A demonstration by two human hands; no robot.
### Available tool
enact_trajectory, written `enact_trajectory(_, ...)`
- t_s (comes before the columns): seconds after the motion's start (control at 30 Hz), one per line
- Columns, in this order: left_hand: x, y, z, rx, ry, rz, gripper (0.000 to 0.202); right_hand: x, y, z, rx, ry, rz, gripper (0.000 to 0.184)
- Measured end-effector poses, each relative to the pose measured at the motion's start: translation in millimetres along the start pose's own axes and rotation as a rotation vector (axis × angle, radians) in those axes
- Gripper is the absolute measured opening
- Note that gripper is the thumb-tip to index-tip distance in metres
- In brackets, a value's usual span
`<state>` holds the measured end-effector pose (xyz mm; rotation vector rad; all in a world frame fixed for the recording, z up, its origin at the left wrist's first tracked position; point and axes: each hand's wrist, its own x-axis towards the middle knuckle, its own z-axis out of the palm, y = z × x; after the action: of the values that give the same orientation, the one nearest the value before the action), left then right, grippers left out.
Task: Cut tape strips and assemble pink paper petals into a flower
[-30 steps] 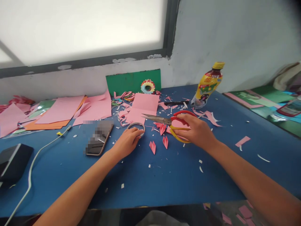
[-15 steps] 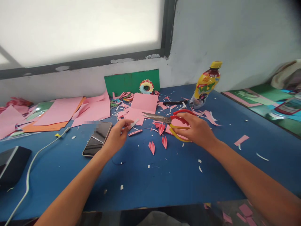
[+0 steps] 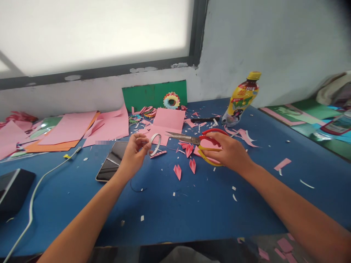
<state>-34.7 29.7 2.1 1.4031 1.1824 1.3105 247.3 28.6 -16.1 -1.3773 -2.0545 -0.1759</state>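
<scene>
My left hand [image 3: 136, 151] pinches a thin white roll of tape [image 3: 155, 144] by its side, and the ring stands upright above the table. In my right hand [image 3: 229, 148] is a pair of scissors [image 3: 196, 140] with red and yellow handles, its blades pointing left toward the tape, apart from it. Below the scissors lie small folded pink paper pieces [image 3: 177, 171], a few joined as a pink paper flower [image 3: 188, 149]. A dotted pink strip [image 3: 158, 154] rests under the tape. Behind the blades sits a creased pink sheet [image 3: 168, 122].
A phone [image 3: 112, 160] lies beside my left wrist. Pink and orange sheets [image 3: 68, 128] and a white cable [image 3: 41, 179] are on the left. At the back stand a green board [image 3: 145, 95], a colourful paper ring [image 3: 171, 100] and a yellow-labelled bottle [image 3: 241, 98]. Paper scraps litter the table.
The tape roll has turned from nearly edge-on to showing its open ring, and my left hand has shifted slightly. My right hand and the scissors have barely moved.
</scene>
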Motion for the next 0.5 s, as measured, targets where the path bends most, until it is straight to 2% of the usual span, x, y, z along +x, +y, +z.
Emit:
enact_trajectory(0.07,0,0,0.3,-0.017,-0.004,-0.018,0.033,0,0,0,0.005,-0.005,0.009,0.038)
enact_trajectory(0.2,0,0,0.4,-0.037,-0.013,-0.024,0.027,1,-1,0,0.031,-0.039,0.009,0.038)
enact_trajectory(0.3,-2,3,1.3,-0.079,-0.004,-0.081,0.028,1,-4,-1,0.051,-0.081,-0.019,0.037)
enact_trajectory(0.5,-7,12,3.2,-0.156,-0.080,-0.185,0.040,1,-12,-3,0.100,-0.165,-0.053,0.033)
